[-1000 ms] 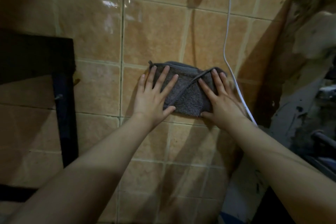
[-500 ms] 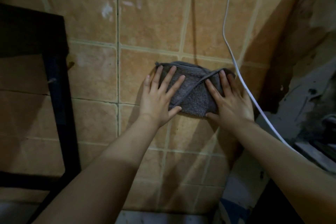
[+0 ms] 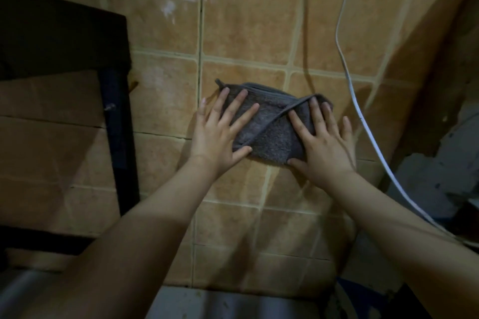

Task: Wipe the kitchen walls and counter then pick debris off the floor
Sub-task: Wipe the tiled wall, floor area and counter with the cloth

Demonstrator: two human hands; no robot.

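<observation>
Your left hand [image 3: 220,132] and right hand [image 3: 320,142] lie spread flat on the folded cloth [image 3: 269,132], pinning it to the wall [image 3: 246,8] left of the cable [image 3: 363,122]; it looks soft and light, so press its middle.

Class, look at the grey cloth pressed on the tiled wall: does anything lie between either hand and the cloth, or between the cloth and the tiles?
Nothing visible does. The left hand and right hand lie flat on the grey cloth, which sits directly on the tiled wall. The white cable hangs clear to its right.
</observation>
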